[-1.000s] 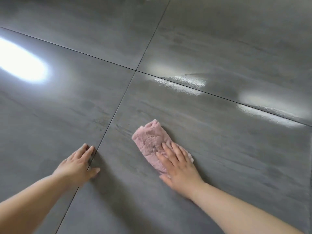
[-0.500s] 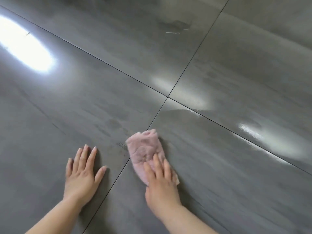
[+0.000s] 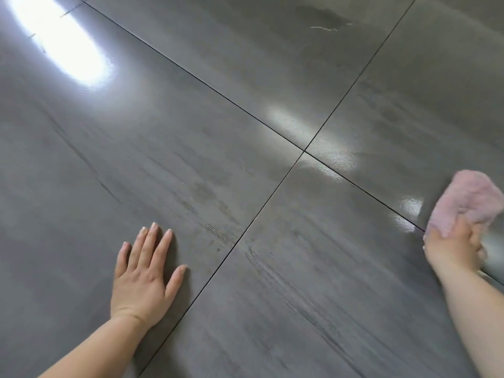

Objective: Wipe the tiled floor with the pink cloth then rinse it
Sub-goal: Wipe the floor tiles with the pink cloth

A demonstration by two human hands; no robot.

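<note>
Large glossy grey tiles with thin dark joints make up the tiled floor (image 3: 313, 268). At the far right edge the fluffy pink cloth (image 3: 469, 200) sits bunched on the floor, blurred by motion. My right hand (image 3: 452, 246) grips its near end, fingers curled into it. My left hand (image 3: 144, 276) lies flat on the tile at the lower left, palm down and fingers spread, holding nothing.
Four tiles meet at a joint cross (image 3: 304, 151) right of centre. A wet sheen (image 3: 338, 159) shines beside it, towards the cloth. A dark damp patch with a pale streak (image 3: 324, 21) lies at the top. A bright light reflection (image 3: 60, 42) glares at the upper left.
My right hand has swept the pink cloth from the middle far to the right, across the tile joint. My left hand stays planted on the floor. The view has shifted.
</note>
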